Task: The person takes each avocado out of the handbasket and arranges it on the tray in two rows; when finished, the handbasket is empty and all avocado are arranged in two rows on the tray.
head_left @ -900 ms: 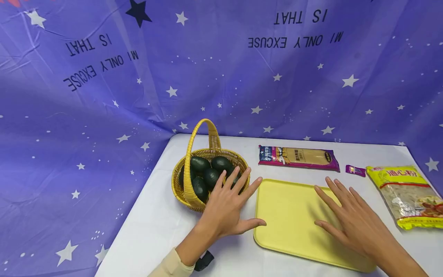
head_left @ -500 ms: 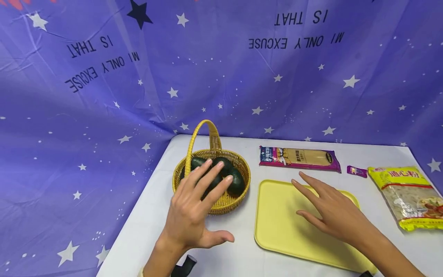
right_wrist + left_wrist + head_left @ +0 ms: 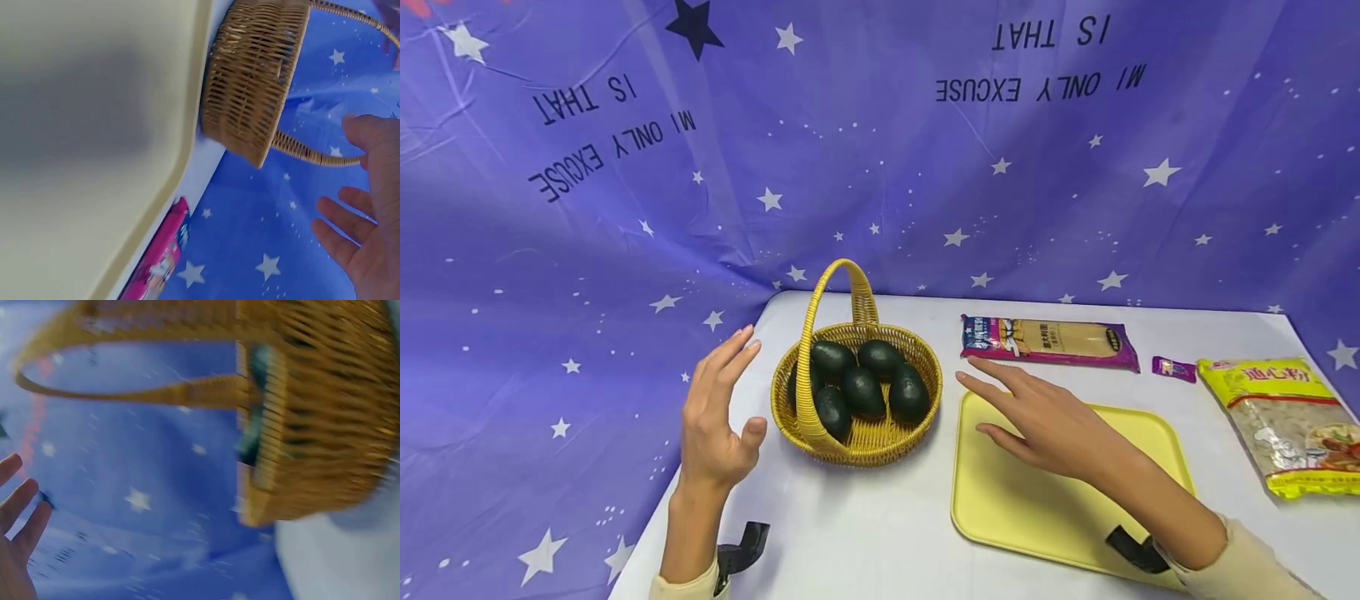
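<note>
A yellow wicker basket (image 3: 868,454) with a tall handle stands on the white table and holds several dark green avocados (image 3: 863,392). To its left my left hand (image 3: 711,425) is raised, fingers extended and holding nothing. My right hand (image 3: 1045,417) reaches from the right above the yellow tray (image 3: 1000,508), its fingers pointing toward the basket's right side. Nothing is in that hand either. The left wrist view is blurred and has the basket (image 3: 337,425) close by, with my left fingers (image 3: 22,503) at the edge.
Behind the tray lies a purple pack of noodles (image 3: 1052,342). A small purple packet (image 3: 1174,369) is right of it, and a larger yellow bag (image 3: 1281,425) lies at the table's right. A purple star-printed cloth (image 3: 880,167) hangs behind the white table (image 3: 850,533).
My left hand has swung left from in front of the basket to beside it. The right hand has moved left across the tray toward the basket. Basket and avocados have stayed in place.
</note>
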A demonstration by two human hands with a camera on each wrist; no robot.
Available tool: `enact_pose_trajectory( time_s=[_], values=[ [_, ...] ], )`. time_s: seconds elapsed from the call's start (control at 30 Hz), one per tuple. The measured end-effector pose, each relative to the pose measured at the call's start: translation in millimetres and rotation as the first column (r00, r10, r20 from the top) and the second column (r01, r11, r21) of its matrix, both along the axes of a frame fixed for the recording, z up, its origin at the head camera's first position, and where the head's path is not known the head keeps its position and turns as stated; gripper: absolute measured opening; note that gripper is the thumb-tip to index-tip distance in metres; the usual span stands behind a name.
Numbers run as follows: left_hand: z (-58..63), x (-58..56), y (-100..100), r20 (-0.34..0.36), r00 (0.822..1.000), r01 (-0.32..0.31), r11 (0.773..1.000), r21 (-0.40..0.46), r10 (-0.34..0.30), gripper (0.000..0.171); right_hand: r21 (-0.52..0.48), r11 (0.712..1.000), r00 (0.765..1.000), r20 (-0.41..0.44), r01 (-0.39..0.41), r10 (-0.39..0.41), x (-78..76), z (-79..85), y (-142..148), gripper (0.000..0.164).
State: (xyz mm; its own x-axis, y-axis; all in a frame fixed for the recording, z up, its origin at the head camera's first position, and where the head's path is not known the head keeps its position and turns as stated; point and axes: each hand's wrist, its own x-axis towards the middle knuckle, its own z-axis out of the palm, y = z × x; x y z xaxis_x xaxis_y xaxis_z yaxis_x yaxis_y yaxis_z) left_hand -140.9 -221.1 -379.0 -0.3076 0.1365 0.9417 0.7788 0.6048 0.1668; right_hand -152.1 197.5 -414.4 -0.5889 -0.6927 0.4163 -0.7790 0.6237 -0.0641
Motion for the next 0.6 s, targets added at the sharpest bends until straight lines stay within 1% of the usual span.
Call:
enact_pose_trajectory(
  time_s=[0.07,0.1,0.2,0.27,0.33,0.37,0.47,0.53,0.6],
  values=[
    [-18.2,-7.3,-12,0.102,0.995,-0.016,1.000,-0.002,0.016,0.085,0.001,1.000,1.000,0.009,-0.027,0.027,-6.6,0.8,-8,0.076],
    [-27.2,-10.1,-18,0.154,0.988,-0.025,1.000,-0.004,0.026,0.084,0.003,0.999,0.999,0.014,-0.038,0.038,-10.0,1.1,-12,0.075],
    [-52.2,-16.8,-32,0.292,0.954,-0.059,0.998,-0.014,0.061,0.077,0.011,0.998,0.997,0.040,-0.061,0.061,-20.0,2.1,-23,0.070],
    [-65.7,-20.1,-39,0.371,0.925,-0.079,0.996,-0.029,0.084,0.064,0.017,0.997,0.995,0.062,-0.077,0.076,-25.9,2.6,-29,0.067],
    [-76.2,-23.0,-45,0.445,0.888,-0.099,0.993,-0.058,0.114,0.054,0.018,0.996,0.993,0.081,-0.092,0.090,-31.5,2.5,-36,0.064],
    [-80.6,-24.8,-48,0.479,0.869,-0.104,0.992,-0.075,0.127,0.053,0.018,0.995,0.991,0.087,-0.100,0.098,-34.1,2.1,-39,0.063],
    [-93.0,-31.0,-53,0.565,0.810,-0.112,0.987,-0.118,0.159,0.057,0.012,0.992,0.986,0.116,-0.122,0.120,-41.6,0.6,-49,0.059],
    [-100.9,-35.8,-56,0.603,0.779,-0.108,0.985,-0.137,0.169,0.057,0.007,0.992,0.982,0.142,-0.128,0.126,-47.2,-1.2,-56,0.057],
    [-109.1,-40.0,-59,0.632,0.754,-0.104,0.983,-0.154,0.179,0.057,0.000,0.991,0.976,0.171,-0.136,0.134,-52.8,-3.0,-62,0.055]
  ],
)
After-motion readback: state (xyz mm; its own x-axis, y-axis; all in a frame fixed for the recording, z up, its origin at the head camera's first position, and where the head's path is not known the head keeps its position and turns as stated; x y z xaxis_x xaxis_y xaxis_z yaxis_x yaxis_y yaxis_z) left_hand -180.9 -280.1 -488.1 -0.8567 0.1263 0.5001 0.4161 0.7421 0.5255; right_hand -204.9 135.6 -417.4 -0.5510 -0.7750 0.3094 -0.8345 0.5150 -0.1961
